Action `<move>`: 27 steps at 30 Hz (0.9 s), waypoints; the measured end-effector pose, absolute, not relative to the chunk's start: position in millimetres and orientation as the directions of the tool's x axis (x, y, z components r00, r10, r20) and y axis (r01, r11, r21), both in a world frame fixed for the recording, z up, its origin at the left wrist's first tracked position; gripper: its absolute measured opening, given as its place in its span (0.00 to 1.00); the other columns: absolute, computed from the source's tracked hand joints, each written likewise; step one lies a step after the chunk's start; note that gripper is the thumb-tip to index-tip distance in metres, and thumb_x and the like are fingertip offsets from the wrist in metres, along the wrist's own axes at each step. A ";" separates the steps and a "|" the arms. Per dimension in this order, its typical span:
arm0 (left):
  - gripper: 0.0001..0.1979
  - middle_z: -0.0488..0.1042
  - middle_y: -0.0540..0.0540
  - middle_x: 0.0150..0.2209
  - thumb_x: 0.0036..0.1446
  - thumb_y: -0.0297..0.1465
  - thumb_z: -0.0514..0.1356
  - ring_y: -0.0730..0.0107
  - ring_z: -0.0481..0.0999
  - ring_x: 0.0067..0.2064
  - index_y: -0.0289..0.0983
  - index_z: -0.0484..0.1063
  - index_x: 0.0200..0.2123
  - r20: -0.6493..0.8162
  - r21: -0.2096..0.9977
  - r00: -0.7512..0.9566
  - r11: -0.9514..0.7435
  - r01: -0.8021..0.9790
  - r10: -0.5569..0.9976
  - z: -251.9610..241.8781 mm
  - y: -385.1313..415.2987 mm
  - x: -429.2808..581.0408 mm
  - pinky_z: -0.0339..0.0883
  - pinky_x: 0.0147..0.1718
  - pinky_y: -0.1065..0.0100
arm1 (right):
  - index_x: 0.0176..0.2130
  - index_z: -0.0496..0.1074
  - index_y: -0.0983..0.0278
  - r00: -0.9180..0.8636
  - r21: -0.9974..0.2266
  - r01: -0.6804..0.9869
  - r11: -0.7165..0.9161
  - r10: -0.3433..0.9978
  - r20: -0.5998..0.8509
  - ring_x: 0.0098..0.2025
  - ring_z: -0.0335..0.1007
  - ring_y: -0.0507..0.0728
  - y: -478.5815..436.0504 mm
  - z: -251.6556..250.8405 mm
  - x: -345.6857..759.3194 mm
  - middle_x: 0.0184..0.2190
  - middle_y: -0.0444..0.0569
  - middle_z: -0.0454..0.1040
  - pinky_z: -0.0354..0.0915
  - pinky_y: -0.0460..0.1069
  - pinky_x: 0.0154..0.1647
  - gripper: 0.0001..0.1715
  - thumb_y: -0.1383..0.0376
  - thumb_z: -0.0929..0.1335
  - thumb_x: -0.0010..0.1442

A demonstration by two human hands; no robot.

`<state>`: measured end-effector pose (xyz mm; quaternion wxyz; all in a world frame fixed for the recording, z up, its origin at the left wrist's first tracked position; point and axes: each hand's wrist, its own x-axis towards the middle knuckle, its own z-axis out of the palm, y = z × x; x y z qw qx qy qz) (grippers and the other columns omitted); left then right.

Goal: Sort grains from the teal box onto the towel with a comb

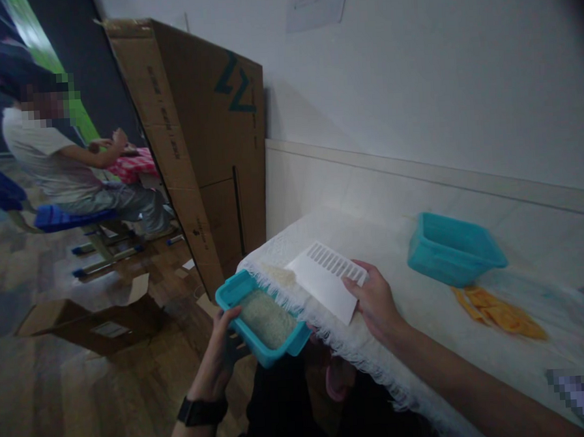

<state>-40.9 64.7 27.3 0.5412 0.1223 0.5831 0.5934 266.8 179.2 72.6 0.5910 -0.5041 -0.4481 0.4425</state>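
Observation:
My left hand (pixel 221 352), with a dark band on its wrist, grips a teal plastic container (pixel 266 355) by its side, just past the table's fringed edge. Pale grains that look like rice (pixel 268 319) fill much of it. My right hand (pixel 378 297) is closed on a flat white plastic scraper (pixel 325 285) with a row of slots along one end. The scraper lies low over the white tablecloth (pixel 361 231), close to the container. A small patch of similar grains (pixel 280 274) lies on the cloth by the scraper's left edge.
A second teal container (pixel 455 252) stands on the table at right, with yellow-orange strips (pixel 505 315) and a clear plastic bag (pixel 545 300) beside it. A tall cardboard box (pixel 209 138) stands beyond the table. An opened carton (pixel 96 326) lies on the floor; a person (pixel 48 153) sits far left.

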 end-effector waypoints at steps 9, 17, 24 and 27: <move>0.36 0.80 0.42 0.45 0.56 0.49 0.75 0.49 0.85 0.42 0.51 0.71 0.66 -0.495 0.827 -0.409 0.272 -0.492 0.767 27.0 63.7 -39.4 0.83 0.39 0.50 | 0.59 0.76 0.57 0.043 -0.996 -0.088 0.007 0.999 0.003 0.41 0.88 0.68 123.0 80.7 262.5 0.41 0.51 0.88 0.82 0.59 0.38 0.39 0.49 0.84 0.55; 0.34 0.80 0.42 0.45 0.58 0.48 0.73 0.49 0.85 0.41 0.50 0.71 0.65 -0.502 0.825 -0.417 0.275 -0.494 0.758 28.1 66.1 -48.1 0.82 0.38 0.52 | 0.56 0.75 0.57 0.266 -0.976 -0.070 0.206 0.947 0.181 0.47 0.86 0.66 212.3 79.2 241.1 0.45 0.49 0.86 0.83 0.62 0.51 0.39 0.54 0.81 0.46; 0.36 0.80 0.42 0.45 0.55 0.49 0.75 0.46 0.85 0.43 0.50 0.72 0.64 -0.498 0.820 -0.405 0.265 -0.507 0.766 26.3 68.4 -53.2 0.82 0.40 0.50 | 0.52 0.73 0.54 0.111 -0.991 -0.081 0.106 0.989 0.097 0.44 0.84 0.65 241.2 71.5 215.6 0.41 0.44 0.83 0.83 0.59 0.43 0.34 0.57 0.81 0.47; 0.35 0.79 0.43 0.44 0.55 0.50 0.75 0.48 0.85 0.42 0.49 0.73 0.64 -0.497 0.819 -0.397 0.265 -0.509 0.772 25.2 68.0 -52.8 0.81 0.39 0.51 | 0.51 0.74 0.54 0.045 -0.993 -0.085 0.079 0.996 0.075 0.43 0.84 0.64 233.8 76.4 210.0 0.40 0.44 0.83 0.83 0.59 0.43 0.34 0.57 0.81 0.46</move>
